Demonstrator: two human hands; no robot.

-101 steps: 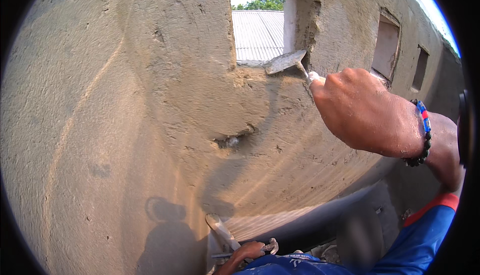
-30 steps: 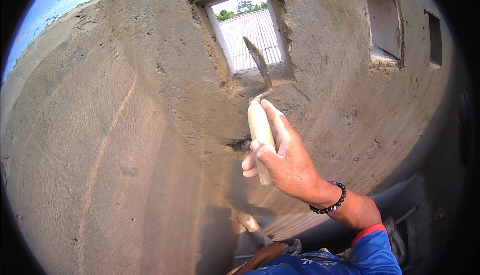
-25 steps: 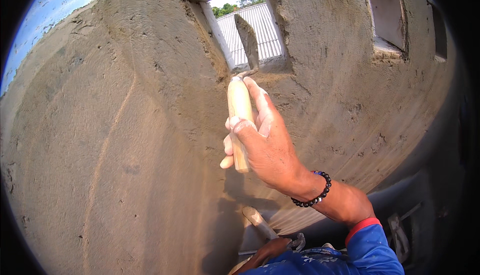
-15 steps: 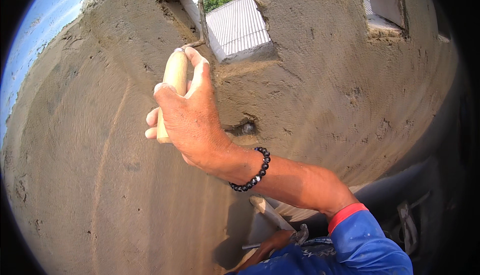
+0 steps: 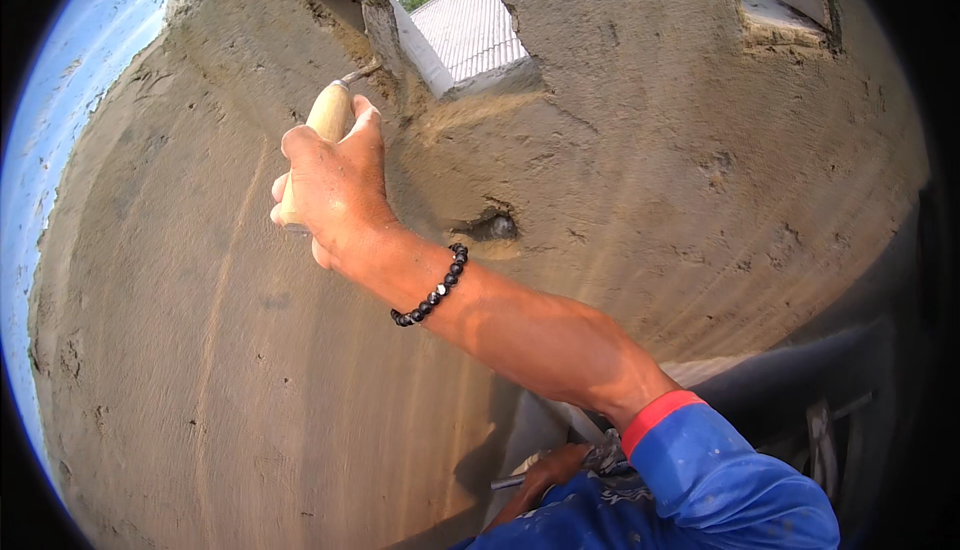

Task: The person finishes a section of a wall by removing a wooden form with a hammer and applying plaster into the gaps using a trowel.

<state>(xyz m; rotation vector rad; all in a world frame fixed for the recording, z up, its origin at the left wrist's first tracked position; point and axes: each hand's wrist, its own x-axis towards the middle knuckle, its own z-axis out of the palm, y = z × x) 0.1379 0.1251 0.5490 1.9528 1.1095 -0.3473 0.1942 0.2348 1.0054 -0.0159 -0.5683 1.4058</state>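
Observation:
My right hand (image 5: 335, 175) is wrapped round the wooden handle (image 5: 328, 112) of a trowel, up at the wall left of a window opening. The trowel's mortar-coated blade (image 5: 381, 30) stands at the lower left corner of that opening, by its pale inner side. Low in the middle, my left hand (image 5: 560, 464) is closed near my body. Around it are a pale rod-like end (image 5: 507, 483) and a grey, smeared piece (image 5: 606, 453). What exactly it grips I cannot make out.
Brown rendered wall (image 5: 330, 370) fills most of the view, with a rough hole (image 5: 492, 225) below the window opening (image 5: 465, 25). A second opening (image 5: 780, 0) is at the upper right. Dark timber-like pieces (image 5: 822, 450) stand at the lower right.
My right hand has moved left and slightly up with the trowel. Its blade has turned from edge-on to show more of its face. My left hand stays low, near my body.

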